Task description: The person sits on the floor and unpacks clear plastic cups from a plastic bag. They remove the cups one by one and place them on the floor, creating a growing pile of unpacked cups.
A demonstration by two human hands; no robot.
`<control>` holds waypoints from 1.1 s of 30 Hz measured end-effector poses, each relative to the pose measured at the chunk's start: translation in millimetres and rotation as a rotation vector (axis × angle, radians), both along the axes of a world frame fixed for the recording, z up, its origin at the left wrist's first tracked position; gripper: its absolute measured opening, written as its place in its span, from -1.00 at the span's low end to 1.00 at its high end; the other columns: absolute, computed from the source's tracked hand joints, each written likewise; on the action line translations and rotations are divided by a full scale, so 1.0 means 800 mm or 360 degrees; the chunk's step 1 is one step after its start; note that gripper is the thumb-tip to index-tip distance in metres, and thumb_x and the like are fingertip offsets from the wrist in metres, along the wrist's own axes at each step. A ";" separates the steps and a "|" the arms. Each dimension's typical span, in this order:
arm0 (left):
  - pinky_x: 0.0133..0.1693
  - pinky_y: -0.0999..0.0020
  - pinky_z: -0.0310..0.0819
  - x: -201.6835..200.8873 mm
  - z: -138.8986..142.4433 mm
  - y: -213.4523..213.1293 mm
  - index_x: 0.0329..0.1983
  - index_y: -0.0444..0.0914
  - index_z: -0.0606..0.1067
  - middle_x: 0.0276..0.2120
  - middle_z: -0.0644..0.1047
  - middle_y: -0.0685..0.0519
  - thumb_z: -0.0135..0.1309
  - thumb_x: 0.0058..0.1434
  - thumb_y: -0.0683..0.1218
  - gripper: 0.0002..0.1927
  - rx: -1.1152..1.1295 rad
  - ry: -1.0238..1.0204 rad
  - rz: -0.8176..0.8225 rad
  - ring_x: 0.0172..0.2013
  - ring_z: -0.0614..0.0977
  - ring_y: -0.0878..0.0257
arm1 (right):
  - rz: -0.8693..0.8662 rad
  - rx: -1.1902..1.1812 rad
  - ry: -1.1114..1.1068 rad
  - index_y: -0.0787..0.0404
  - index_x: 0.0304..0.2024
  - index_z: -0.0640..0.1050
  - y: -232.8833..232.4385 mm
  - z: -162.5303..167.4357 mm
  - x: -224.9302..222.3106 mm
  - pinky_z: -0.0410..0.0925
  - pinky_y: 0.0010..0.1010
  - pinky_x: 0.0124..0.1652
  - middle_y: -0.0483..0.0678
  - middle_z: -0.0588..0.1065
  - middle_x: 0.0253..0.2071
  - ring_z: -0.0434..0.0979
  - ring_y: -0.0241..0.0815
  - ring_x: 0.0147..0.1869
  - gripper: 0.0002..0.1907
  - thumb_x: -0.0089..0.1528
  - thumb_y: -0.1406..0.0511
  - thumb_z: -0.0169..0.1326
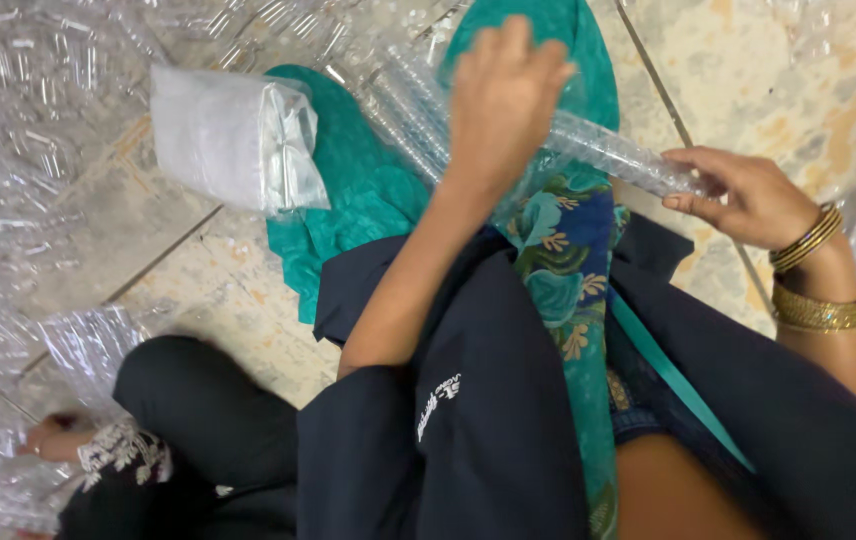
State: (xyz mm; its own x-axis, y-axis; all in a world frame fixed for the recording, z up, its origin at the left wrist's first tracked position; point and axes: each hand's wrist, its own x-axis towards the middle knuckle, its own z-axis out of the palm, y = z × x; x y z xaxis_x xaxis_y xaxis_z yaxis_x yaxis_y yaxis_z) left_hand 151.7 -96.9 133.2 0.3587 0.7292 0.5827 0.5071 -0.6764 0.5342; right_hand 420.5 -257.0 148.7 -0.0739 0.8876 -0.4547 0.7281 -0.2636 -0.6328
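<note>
The floor (248, 290) is made of pale stone tiles, and heaps of clear plastic pieces (18, 130) lie on it at the left and along the top. In the middle a person sits on the floor and holds a long clear plastic tube (613, 152) over a teal cloth (368, 190). The right hand (748, 197) pinches the tube's right end with its fingers curled round it. The left hand (503, 95) lies on top of the tube's other part, bent down over it; I cannot tell if it grips hard. It looks like the tube is being handled or checked just now, and both hands need to keep it steady. To the left of the hands, a white wrapped bundle (233, 140) rests partly on the teal cloth. It is soft, blocky and shiny at one end. Gold bangles (813, 290) sit on the right wrist.
</note>
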 end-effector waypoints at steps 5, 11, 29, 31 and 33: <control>-0.38 0.09 0.48 0.052 -0.031 -0.047 0.01 -0.14 0.36 -0.37 0.51 0.02 0.09 0.28 -0.17 -0.73 -0.0360 0.0007 -0.0299 -0.31 0.65 -0.03 | -0.0202 -0.0039 0.0124 0.20 0.24 0.49 0.004 -0.007 -0.031 0.41 -0.39 -0.28 -0.01 0.57 -0.20 0.52 -0.26 -0.30 -0.48 0.23 0.27 0.21; -0.37 0.09 0.49 0.089 -0.059 -0.079 0.29 -0.14 0.29 -0.38 0.51 0.01 0.08 0.14 -0.22 -0.39 -0.0370 -0.0086 -0.0459 -0.35 0.63 -0.03 | -0.0081 0.0348 0.0332 0.34 0.20 0.42 0.020 -0.043 -0.085 0.42 -0.32 -0.05 0.09 0.52 -0.01 0.57 -0.10 0.03 -0.61 0.32 0.39 0.06; -0.44 0.50 0.16 0.064 -0.010 -0.075 0.18 -0.05 0.36 -0.71 0.23 0.16 0.10 0.49 -0.07 -0.74 -0.1171 -0.1094 -0.0510 -0.63 0.23 0.42 | -0.0019 0.0335 0.0571 0.32 0.09 0.38 0.093 -0.048 -0.116 0.40 -0.39 -0.21 -0.09 0.48 -0.20 0.49 -0.25 -0.14 -0.71 0.36 0.33 0.04; -0.44 0.50 0.13 0.063 -0.002 -0.080 0.17 -0.06 0.36 -0.72 0.23 0.19 0.10 0.49 -0.06 -0.74 -0.1227 -0.1106 -0.0612 -0.63 0.23 0.46 | -0.0146 0.0299 0.0577 0.26 0.33 0.34 0.087 -0.048 -0.111 0.40 -0.51 -0.23 -0.23 0.51 -0.18 0.50 -0.36 -0.18 -0.53 0.36 0.32 -0.08; -0.44 0.50 0.07 0.066 0.004 -0.079 0.22 -0.05 0.34 -0.73 0.20 0.21 0.08 0.48 -0.04 -0.69 -0.1158 -0.1067 -0.0722 -0.66 0.19 0.49 | -0.0027 0.0295 0.0919 0.28 0.16 0.46 0.083 -0.051 -0.103 0.46 -0.47 -0.14 -0.12 0.55 -0.16 0.56 -0.32 -0.13 -0.72 0.42 0.36 -0.05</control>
